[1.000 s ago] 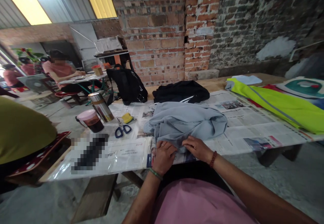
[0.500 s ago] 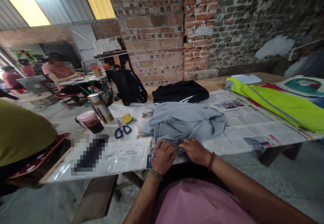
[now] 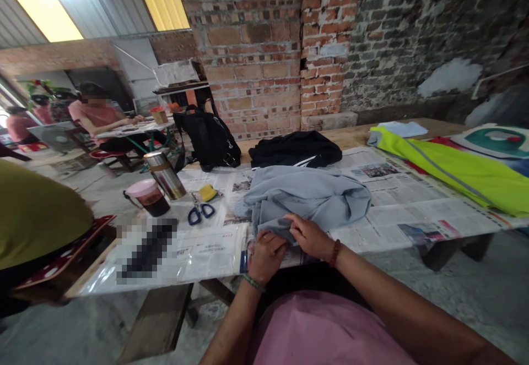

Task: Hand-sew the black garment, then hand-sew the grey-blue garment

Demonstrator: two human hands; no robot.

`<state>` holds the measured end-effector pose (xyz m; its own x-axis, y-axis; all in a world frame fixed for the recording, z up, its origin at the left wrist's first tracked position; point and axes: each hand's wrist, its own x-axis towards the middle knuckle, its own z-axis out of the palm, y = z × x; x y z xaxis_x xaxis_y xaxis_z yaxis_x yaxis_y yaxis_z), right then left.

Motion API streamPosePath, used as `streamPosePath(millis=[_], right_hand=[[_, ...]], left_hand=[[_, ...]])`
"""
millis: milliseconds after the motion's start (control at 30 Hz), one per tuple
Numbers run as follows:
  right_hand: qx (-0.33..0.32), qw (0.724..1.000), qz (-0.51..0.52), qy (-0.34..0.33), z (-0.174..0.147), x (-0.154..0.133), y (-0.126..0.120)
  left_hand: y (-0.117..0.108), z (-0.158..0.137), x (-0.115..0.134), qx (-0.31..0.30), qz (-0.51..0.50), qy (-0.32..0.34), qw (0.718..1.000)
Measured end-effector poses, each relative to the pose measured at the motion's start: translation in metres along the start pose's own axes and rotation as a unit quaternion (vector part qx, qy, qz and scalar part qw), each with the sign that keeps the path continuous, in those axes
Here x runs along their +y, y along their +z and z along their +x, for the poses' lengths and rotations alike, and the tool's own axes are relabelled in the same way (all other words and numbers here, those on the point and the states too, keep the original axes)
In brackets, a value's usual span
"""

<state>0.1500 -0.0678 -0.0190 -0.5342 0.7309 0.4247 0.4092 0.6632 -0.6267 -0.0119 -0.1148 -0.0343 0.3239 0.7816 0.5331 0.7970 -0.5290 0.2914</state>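
Note:
A grey cloth garment (image 3: 314, 191) lies bunched on the newspaper-covered table in front of me. My left hand (image 3: 268, 254) is at its near edge, with curled fingers closed on the fabric. Just to the right, my right hand (image 3: 311, 237) rests on the same garment. Its index finger reaches forward over the folds, apart from the thumb, and nothing shows between them. The fabric under both hands is partly hidden by the fingers.
Left on the table are blue-handled scissors (image 3: 201, 211), a yellow item (image 3: 208, 192), a pink-lidded cup (image 3: 149, 197) and a steel flask (image 3: 165, 175). Behind lie a black backpack (image 3: 208, 136) and dark garment (image 3: 295, 149). A neon vest (image 3: 450, 169) and iron (image 3: 494, 140) are right.
My right hand has moved slightly forward and left over the grey garment, and its index finger has stretched out. My left hand stays at the near edge.

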Motion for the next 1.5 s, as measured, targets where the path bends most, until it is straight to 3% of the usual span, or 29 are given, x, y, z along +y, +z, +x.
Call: streamPosePath(millis=[267,333,567,767,933,1100,1500], right_hand=[[-0.059,0.998,0.021,-0.011,0.0,0.002,0.015],[-0.046,0.998,0.018,-0.024,-0.001,0.005,0.015],[0.098,0.994,-0.004,-0.041,-0.012,0.015,-0.002],[0.066,0.988,-0.075,-0.115,-0.023,0.007,0.008],[0.05,0.984,-0.125,-0.114,-0.016,0.005,0.025],[0.072,0.98,-0.159,-0.1,-0.011,0.008,0.035],[0.141,0.987,-0.028,-0.07,-0.013,0.006,0.032]], left_hand=[[0.004,-0.001,-0.009,0.036,-0.048,-0.037,0.998],[0.004,0.0,-0.011,0.029,-0.072,-0.058,0.995],[-0.002,0.006,-0.011,-0.014,-0.129,-0.151,0.98],[-0.004,0.008,-0.008,-0.05,-0.112,-0.154,0.98],[-0.004,0.009,-0.009,-0.071,-0.09,-0.15,0.982],[-0.005,0.009,-0.009,-0.063,-0.101,-0.152,0.981],[-0.005,0.008,-0.011,-0.049,-0.138,-0.171,0.974]])
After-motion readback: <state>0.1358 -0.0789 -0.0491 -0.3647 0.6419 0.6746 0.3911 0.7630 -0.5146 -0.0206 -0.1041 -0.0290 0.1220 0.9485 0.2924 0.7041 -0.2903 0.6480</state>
